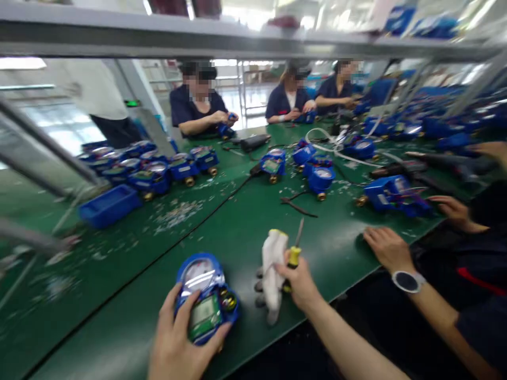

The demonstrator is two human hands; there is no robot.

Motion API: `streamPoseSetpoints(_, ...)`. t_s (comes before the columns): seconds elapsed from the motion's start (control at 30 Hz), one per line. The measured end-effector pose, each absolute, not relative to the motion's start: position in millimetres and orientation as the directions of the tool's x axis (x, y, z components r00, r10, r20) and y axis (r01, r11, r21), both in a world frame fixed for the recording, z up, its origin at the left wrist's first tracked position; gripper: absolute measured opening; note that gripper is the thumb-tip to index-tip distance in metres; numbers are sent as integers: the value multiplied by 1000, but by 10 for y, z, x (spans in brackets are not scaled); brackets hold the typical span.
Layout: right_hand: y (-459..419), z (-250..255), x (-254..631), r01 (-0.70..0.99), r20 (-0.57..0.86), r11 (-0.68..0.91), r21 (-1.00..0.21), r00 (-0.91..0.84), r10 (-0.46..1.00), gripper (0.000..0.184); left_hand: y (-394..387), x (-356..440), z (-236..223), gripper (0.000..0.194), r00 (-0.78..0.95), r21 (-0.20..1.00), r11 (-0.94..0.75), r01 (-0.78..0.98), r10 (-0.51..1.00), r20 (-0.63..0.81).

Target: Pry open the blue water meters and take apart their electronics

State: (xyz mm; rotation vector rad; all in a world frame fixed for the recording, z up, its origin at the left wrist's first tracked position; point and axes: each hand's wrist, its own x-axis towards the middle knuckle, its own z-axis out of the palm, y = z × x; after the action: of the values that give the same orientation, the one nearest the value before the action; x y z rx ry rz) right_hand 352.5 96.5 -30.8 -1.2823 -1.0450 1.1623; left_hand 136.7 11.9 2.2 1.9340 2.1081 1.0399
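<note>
My left hand [178,332] is wrapped round a blue water meter [200,264] near the front edge of the green table. The meter has a clear round dial cover and an exposed green circuit board with a small display. In my right hand [303,282] is a screwdriver [294,257] with a yellow and black handle, its shaft pointing away from me. A white work glove [273,258] with grey fingertips lies just left of that hand, partly behind my fingers.
A black cable [158,258] crosses the green table [237,227]. Pliers [299,205] and several blue meters [273,162] lie farther back. A blue bin [110,205] stands left. At right, a co-worker's hand [390,250] rests on the table; other people sit opposite.
</note>
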Motion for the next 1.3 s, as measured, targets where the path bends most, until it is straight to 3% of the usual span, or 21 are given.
streamPoseSetpoints(0.13,1158,-716,3856,-101,-94,-75,-992,203,975,45,134,1303,-85,68,-272,496,60,867,889,369)
streamPoseSetpoints(0.3,1155,-957,4023,-29,-68,-64,-998,180,981,39,74,1249,-121,72,-293,511,73,856,884,364)
streamPoseSetpoints(0.53,1134,-958,4028,208,49,38,-977,49,998,33,60,1279,-106,77,-305,545,67,836,882,359)
streamPoseSetpoints(0.97,1101,-856,4005,284,87,67,-956,57,995,32,65,1211,-133,76,-274,537,9,844,867,416)
streamPoseSetpoints(1.3,1098,-889,3974,332,77,49,-942,70,995,34,61,1112,-111,66,-256,588,-4,809,898,358)
